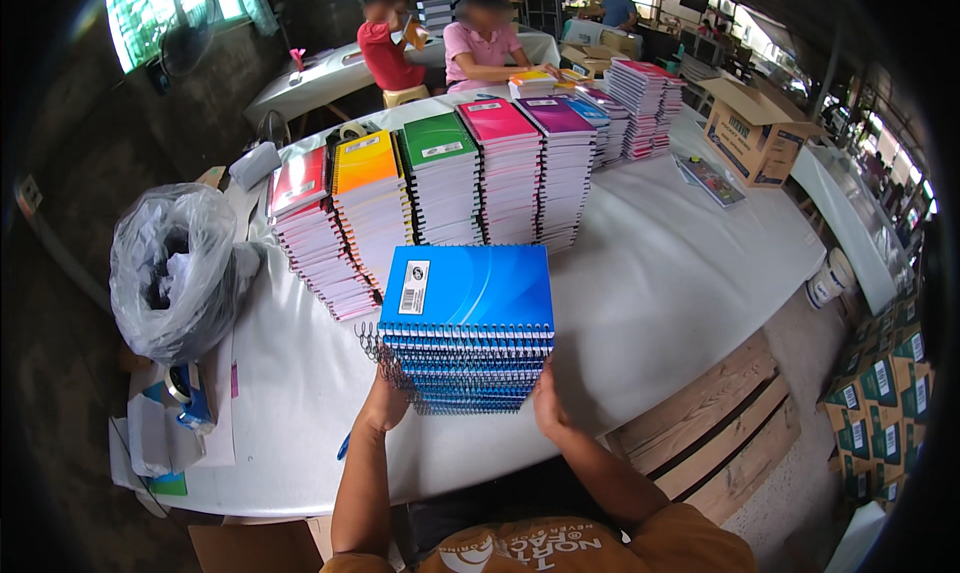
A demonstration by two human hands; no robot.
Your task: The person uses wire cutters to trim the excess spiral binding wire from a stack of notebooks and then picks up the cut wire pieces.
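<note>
A tall stack of blue spiral notebooks [467, 323] is held up in front of me, above the white table [660, 293]. My left hand [385, 403] grips the stack's lower left side, by the wire spirals. My right hand [548, 408] presses its lower right side. Behind it stand rows of notebook stacks with red [300, 188], orange [366, 168], green [437, 143], pink [497, 123] and purple [556, 118] covers.
A clear plastic bag of crumpled paper [175, 268] sits at the table's left edge. A cardboard box [752, 128] stands at the far right, a wooden pallet [715, 428] lies on the floor, and two people sit at a back table [330, 73].
</note>
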